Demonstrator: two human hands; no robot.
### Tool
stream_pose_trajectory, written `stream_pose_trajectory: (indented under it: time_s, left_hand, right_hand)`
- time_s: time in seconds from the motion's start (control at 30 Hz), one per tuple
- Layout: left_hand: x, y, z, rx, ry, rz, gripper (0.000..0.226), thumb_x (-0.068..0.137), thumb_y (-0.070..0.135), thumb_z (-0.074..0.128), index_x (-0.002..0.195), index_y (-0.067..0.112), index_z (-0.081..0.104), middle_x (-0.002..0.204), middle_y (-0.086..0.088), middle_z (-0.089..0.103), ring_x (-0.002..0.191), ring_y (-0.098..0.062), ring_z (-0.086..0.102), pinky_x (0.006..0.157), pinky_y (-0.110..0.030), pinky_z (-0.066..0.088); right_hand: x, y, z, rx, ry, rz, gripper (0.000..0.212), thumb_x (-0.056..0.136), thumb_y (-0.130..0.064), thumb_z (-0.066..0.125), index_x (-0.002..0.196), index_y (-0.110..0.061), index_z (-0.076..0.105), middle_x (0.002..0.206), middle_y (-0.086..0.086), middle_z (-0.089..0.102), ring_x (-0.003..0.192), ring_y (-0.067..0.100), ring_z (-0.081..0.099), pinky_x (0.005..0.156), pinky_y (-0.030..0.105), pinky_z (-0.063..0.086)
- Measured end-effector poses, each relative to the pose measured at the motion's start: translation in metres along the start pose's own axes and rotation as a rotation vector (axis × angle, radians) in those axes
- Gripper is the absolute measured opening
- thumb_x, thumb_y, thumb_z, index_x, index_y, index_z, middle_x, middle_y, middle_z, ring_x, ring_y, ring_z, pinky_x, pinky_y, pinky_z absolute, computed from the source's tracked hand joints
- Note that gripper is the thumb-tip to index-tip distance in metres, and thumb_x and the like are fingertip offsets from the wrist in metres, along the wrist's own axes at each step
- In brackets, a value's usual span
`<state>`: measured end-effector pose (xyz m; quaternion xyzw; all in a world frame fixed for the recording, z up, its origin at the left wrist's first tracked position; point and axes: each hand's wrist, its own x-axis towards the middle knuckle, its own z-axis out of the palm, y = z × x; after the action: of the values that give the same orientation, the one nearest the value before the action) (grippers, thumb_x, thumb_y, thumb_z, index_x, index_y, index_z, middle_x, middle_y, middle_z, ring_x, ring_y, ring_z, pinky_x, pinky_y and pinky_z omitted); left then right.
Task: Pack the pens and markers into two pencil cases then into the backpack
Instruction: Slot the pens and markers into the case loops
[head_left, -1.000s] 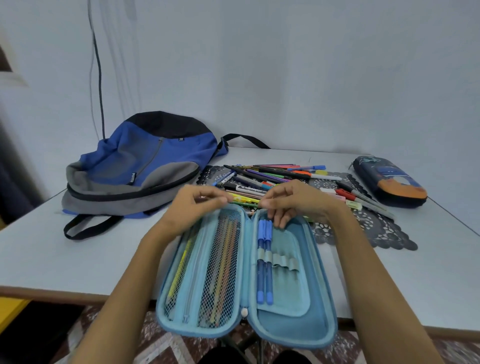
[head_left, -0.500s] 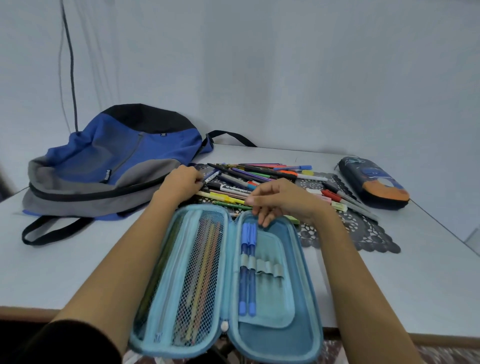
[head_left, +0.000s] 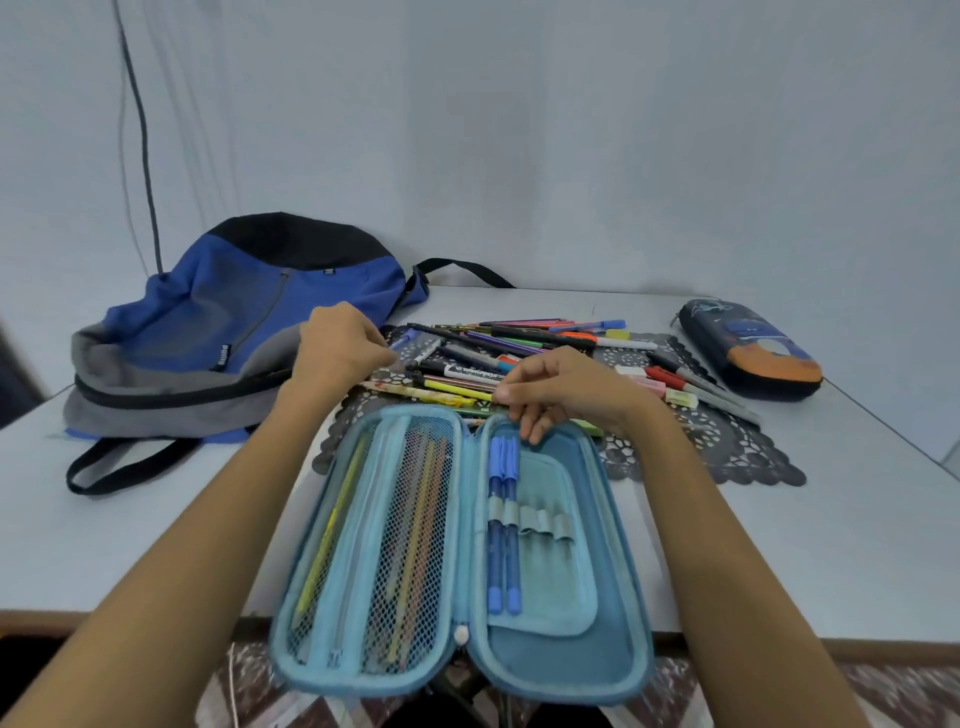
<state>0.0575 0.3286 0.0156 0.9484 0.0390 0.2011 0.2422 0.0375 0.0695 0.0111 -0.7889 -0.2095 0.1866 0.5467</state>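
Reaching over the pile (head_left: 524, 345), your left hand (head_left: 340, 353) pinched a blue pen (head_left: 404, 340) with curled fingers. Your right hand (head_left: 566, 395) rested loosely curled fingertips on the open case (head_left: 545, 660).

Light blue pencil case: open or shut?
Open. The light blue pencil case lies spread flat, both halves up, mesh pocket and two blue pens in loops showing.

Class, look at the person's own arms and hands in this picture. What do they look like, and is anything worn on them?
The left forearm and right forearm are bare to the picture's edge; no sleeve shows. The left hand and right hand wear no visible glove, ring, watch or bracelet.
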Motion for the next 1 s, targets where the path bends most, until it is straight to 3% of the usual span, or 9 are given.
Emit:
stream_pose_trajectory:
  time_s: [0.13,0.3,0.4,0.57,0.7,1.0]
  left_hand:
    - [-0.019,0.011,-0.022,-0.050,0.054,0.044,0.012,0.078,0.016,0.075,0.088,0.015,0.080,0.071,-0.004,0.070,0.071,-0.015,0.058,0.053,-0.018,0.035]
    - [-0.050,0.029,-0.035,-0.222,0.089,0.128,0.012,0.075,0.015,0.078,0.088,0.015,0.080,0.069,0.001,0.071,0.072,-0.009,0.067,0.074,-0.030,0.056]
    - [-0.068,0.042,-0.033,-0.294,0.099,0.194,0.014,0.074,0.014,0.079,0.089,0.014,0.080,0.066,0.003,0.069,0.065,0.001,0.064,0.073,-0.026,0.057]
    - [-0.089,0.060,-0.022,-0.341,0.119,0.286,0.016,0.073,0.013,0.079,0.089,0.014,0.080,0.069,0.001,0.073,0.064,-0.002,0.066,0.071,-0.031,0.060]
    - [-0.098,0.066,-0.010,-0.306,0.089,0.342,0.015,0.072,0.014,0.078,0.087,0.017,0.081,0.064,0.006,0.070,0.060,0.001,0.063,0.067,-0.032,0.059]
    - [-0.112,0.072,0.008,-0.253,0.014,0.454,0.021,0.067,0.025,0.066,0.079,0.013,0.079,0.066,0.002,0.069,0.060,-0.014,0.063,0.061,-0.037,0.056]
  right_hand:
    - [0.001,0.000,0.003,0.011,0.032,-0.013,0.025,0.088,-0.011,0.068,0.103,0.008,0.065,0.074,0.013,0.066,0.057,0.020,0.064,0.054,0.024,0.056]
    - [0.001,0.000,0.007,0.058,0.075,-0.040,0.025,0.088,-0.011,0.068,0.105,0.007,0.066,0.079,0.017,0.066,0.059,0.020,0.065,0.055,0.023,0.056]
    - [0.002,-0.001,0.008,0.146,0.196,-0.098,0.019,0.087,-0.011,0.069,0.101,0.002,0.068,0.078,0.015,0.068,0.059,0.020,0.066,0.054,0.021,0.055]
    - [0.001,-0.003,0.000,0.402,0.435,-0.174,0.011,0.087,-0.009,0.068,0.096,-0.003,0.066,0.075,0.011,0.072,0.063,0.018,0.070,0.058,0.021,0.056]
    - [0.000,-0.004,0.000,0.538,0.458,-0.169,0.022,0.086,-0.011,0.068,0.104,-0.001,0.062,0.078,0.013,0.074,0.069,0.020,0.072,0.060,0.020,0.056]
    - [0.001,-0.003,0.001,0.481,0.519,-0.114,0.023,0.081,-0.004,0.074,0.101,0.003,0.065,0.079,0.010,0.072,0.065,0.017,0.071,0.059,0.022,0.057]
